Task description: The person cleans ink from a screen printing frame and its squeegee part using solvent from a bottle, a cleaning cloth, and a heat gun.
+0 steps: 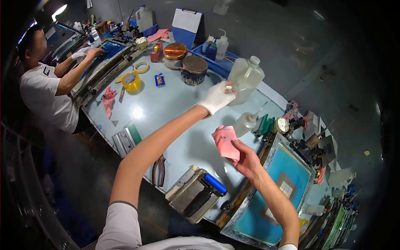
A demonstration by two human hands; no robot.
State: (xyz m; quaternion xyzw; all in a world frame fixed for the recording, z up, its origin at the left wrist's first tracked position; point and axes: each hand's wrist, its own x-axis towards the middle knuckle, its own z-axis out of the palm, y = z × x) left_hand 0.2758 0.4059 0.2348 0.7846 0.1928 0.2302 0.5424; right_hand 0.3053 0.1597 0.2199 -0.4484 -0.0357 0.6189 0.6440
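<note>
While your gloved left hand (pixel 216 97) grips the clear plastic jug (pixel 246 77) at its side above the grey table (pixel 166 108), your bare right hand (pixel 246 160) pinches a pink cloth (pixel 225 142) held below and well apart from it, so wetting the cloth seems the step in hand, and tipping the jug calls for bringing the two together.

Two round tins (pixel 175 51) (pixel 194 69), two yellow tape rolls (pixel 131 81) (pixel 141 67), one pink rag (pixel 225 142)
</note>
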